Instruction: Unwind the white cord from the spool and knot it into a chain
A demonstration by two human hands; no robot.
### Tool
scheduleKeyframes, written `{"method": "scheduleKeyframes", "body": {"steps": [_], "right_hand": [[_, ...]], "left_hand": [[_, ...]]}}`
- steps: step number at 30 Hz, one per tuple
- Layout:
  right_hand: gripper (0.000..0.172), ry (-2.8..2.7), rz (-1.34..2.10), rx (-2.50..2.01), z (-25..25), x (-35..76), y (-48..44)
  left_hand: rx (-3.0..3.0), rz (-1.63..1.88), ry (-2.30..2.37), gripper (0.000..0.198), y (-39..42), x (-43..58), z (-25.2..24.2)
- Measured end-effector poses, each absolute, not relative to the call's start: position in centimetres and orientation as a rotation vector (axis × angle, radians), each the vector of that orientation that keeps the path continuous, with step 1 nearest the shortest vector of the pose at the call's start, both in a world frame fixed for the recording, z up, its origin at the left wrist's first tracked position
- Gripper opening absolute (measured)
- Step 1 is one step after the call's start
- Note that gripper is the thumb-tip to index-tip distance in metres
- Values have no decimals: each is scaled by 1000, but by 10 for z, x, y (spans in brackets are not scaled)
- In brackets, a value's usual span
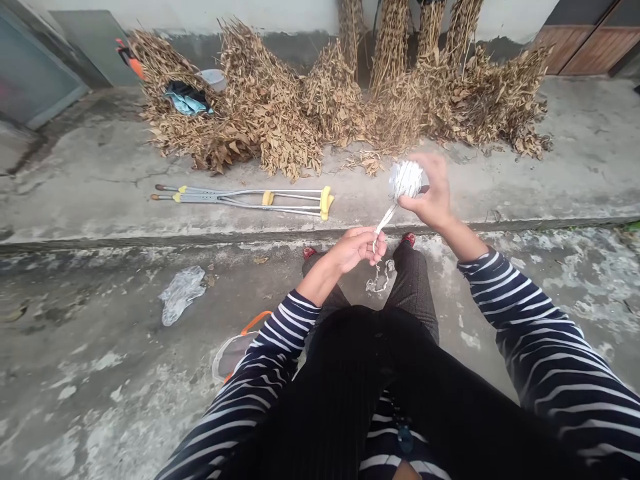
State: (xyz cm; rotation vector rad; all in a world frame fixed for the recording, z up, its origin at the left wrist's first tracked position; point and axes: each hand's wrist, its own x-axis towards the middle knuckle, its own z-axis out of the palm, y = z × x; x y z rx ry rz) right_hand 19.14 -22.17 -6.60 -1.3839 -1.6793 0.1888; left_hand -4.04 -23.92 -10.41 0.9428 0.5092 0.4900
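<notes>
"Looking down, what does the right hand (434, 193) have?"

"Its grip is wrapped around a ball of white strip (406, 179), thumb on the near side. The ball is in the air in front of the person, seen against a raised concrete ledge (100, 207)."

"And the left hand (356, 249)?"

"It sits lower and to the left, fingertips pinching the strip's tail (386, 219), which slants down from the ball to this second grip."

"What is underneath?"

"Some loose white strip (373, 287) lies curled on the ground between the legs, near two red shoes (409, 239)."

"What else is around?"

"Flat on the ledge, left of the ball, is a pair of metal crutches (240, 199) with yellow pads. Behind them, dried leafy plants (280, 110) are heaped along the wall, with a dark and blue cloth (187, 98) among them. On the lower ground at left lie a crumpled clear plastic bag (183, 293) and, partly hidden by the left sleeve (280, 340), something with an orange handle (255, 321)."
</notes>
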Motion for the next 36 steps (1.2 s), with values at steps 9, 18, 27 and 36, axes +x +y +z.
{"method": "scheduleKeyframes", "body": {"steps": [9, 18, 27, 36], "right_hand": [[69, -1869, 248, -1435, -118, 185, -222], [78, -1913, 617, -1427, -142, 167, -249], [86, -1950, 781, -1328, -120, 164, -262], [96, -1913, 1023, -1296, -102, 153, -282]], "left_hand": [[1047, 381, 471, 29, -230, -56, -81], [973, 612, 670, 17, -194, -42, -67], [919, 612, 721, 20, -184, -34, -79], [1330, 357, 825, 36, -145, -49, -83]]}}
